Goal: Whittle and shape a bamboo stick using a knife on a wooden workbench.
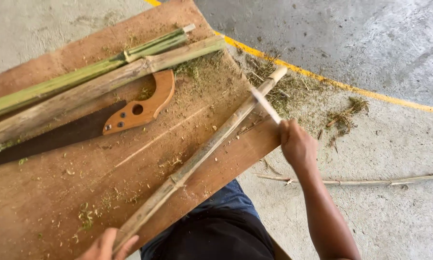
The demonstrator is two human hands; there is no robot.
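Nearest the lens: the person's lap in dark cloth, with blue fabric showing at the board's lower edge. Left hand at the bottom of the frame, mostly cut off; fingers closed around the near end of a long dry bamboo stick. The stick runs diagonally up and right across a brown wooden board, a node visible near its middle, and its far end projects past the board's right edge over the floor. Right hand to the right of the board, closed in a fist around the handle of a knife; the handle itself is hidden inside the fist. The pale blade points up and left and meets the stick near its far end; the exact contact point is blurred. On the board, behind the stick: a hand saw lying flat, dark blade to the left, curved wooden handle to the right. Beyond the saw, two more bamboo lengths lie side by side, one grey-brown pole just beside the saw handle and one green pole further back, both running parallel to the board's far edge. Sawdust and green shavings scattered over the board and on the concrete floor past its right edge. A yellow line crosses the floor diagonally. A thin bare twig lies on the floor right of the right forearm.
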